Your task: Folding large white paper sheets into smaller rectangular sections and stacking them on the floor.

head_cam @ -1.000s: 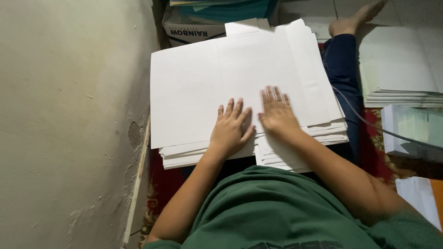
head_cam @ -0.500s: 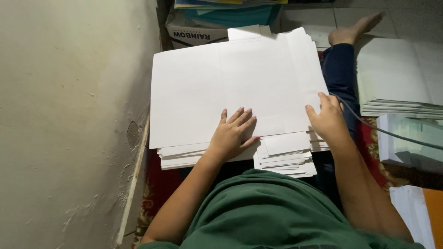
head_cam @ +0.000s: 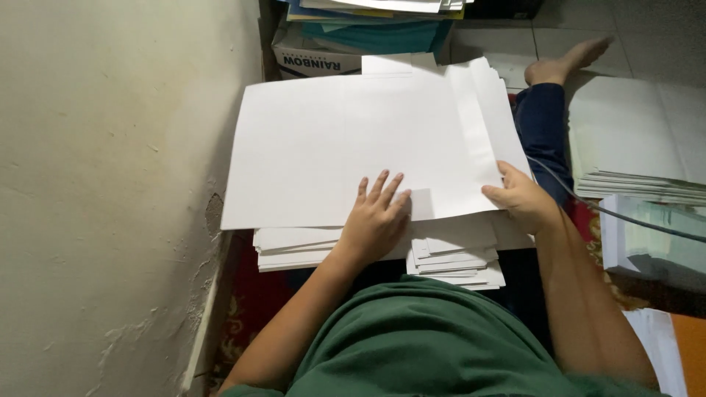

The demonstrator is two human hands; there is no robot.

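Note:
A large white sheet (head_cam: 346,140) lies on top of a thick stack of white paper (head_cam: 448,254) resting on my lap. My left hand (head_cam: 376,220) presses flat on the sheet's near edge, fingers spread. My right hand (head_cam: 521,198) grips the sheet's right edge near the lower corner, thumb on top. The stack's lower layers stick out unevenly under both hands.
A plastered wall (head_cam: 110,191) runs close along the left. A cardboard box (head_cam: 316,59) with coloured folders (head_cam: 375,22) stands behind the stack. Another paper pile (head_cam: 640,147) lies on the floor at right, with a cable (head_cam: 610,213) across it. My leg and bare foot (head_cam: 562,66) stretch forward.
My right hand slid from the middle of the top sheet out to its right edge and took hold of it. My left hand stayed pressed near the bottom edge.

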